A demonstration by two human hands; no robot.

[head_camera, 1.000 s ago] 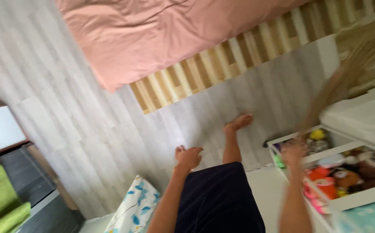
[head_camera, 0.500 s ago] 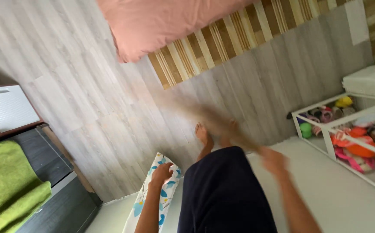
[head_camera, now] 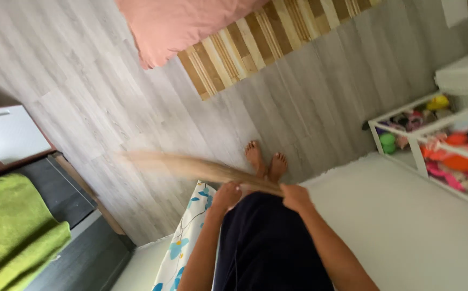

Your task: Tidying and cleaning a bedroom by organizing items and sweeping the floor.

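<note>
Floor (head_camera: 137,97) of grey planks fills the room, and above the bare feet (head_camera: 266,159) both the left hand (head_camera: 226,195) and right hand (head_camera: 295,196) hold a blurry straw broom (head_camera: 191,168), beside a flowery pillow (head_camera: 183,248) and a white toy shelf (head_camera: 433,145).

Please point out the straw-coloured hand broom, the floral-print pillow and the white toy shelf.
straw-coloured hand broom (head_camera: 191,167): head view, on the blurred bristle bundle.
floral-print pillow (head_camera: 183,242): head view, on its blue-flowered upper face.
white toy shelf (head_camera: 417,153): head view, on the front upright post.
</note>
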